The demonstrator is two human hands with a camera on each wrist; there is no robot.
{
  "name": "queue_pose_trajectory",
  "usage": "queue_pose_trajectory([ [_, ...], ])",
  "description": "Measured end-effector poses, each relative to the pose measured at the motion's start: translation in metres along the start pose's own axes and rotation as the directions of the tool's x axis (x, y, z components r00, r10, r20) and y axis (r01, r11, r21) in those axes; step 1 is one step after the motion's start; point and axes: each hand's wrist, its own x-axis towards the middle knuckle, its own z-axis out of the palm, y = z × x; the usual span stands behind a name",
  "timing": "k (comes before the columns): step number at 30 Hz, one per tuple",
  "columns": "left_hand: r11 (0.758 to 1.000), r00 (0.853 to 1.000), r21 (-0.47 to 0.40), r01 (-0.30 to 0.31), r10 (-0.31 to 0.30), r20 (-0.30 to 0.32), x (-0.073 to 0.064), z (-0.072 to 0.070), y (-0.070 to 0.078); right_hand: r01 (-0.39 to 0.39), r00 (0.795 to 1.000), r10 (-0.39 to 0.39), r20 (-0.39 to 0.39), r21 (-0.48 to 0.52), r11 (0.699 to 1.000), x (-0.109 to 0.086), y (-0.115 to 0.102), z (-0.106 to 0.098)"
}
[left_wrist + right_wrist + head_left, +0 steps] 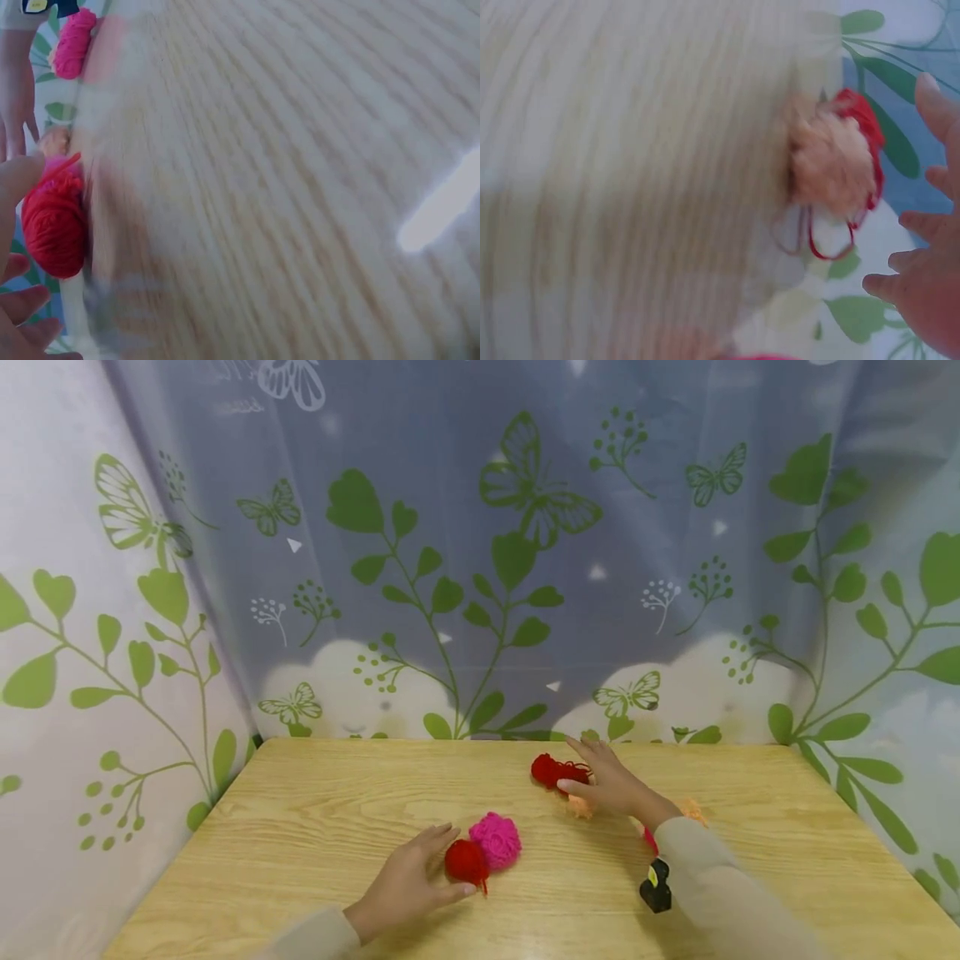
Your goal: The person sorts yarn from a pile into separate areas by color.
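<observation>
My left hand (pixel 408 877) is at the front middle of the table, fingers and thumb spread beside a red yarn ball (pixel 465 863). Against that ball lies a bright pink yarn ball (pixel 498 842). Farther back, my right hand (pixel 606 783) reaches over red yarn (pixel 546 770) and a peach yarn ball (pixel 580 807), covering part of them. Its fingers are extended and apart. In the right wrist view the peach yarn (pixel 832 165) sits before the red yarn (pixel 866 124), with a loose red strand looping below.
Under my right forearm, pink yarn (pixel 649 840) and more peach yarn (pixel 693 812) are partly hidden. A black device (pixel 656 887) is worn on the right sleeve. The wooden table (pixel 337 793) meets a patterned curtain (pixel 442 527) at its back and sides.
</observation>
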Motion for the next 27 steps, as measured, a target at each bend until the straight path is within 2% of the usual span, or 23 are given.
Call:
queue_pose_trajectory([
  [5,0.999,1.0,-0.044,-0.008,0.007,-0.03,0.0,0.004,0.0,0.011,0.999,-0.011,-0.031,0.004,1.0,0.011,0.002,0.016],
  [10,0.999,0.998,-0.046,-0.025,0.022,-0.065,0.001,0.007,0.0,0.003,0.997,-0.004,-0.075,-0.003,1.0,0.019,0.0,0.029],
  [16,0.999,0.997,-0.029,-0.026,0.023,-0.077,0.002,0.01,0.0,-0.037,0.993,0.033,-0.116,-0.031,0.999,0.024,-0.003,0.036],
  [27,0.997,0.995,-0.077,-0.002,-0.006,-0.102,0.004,0.013,0.0,-0.143,0.975,0.149,-0.167,0.047,0.989,0.033,-0.005,0.039],
])
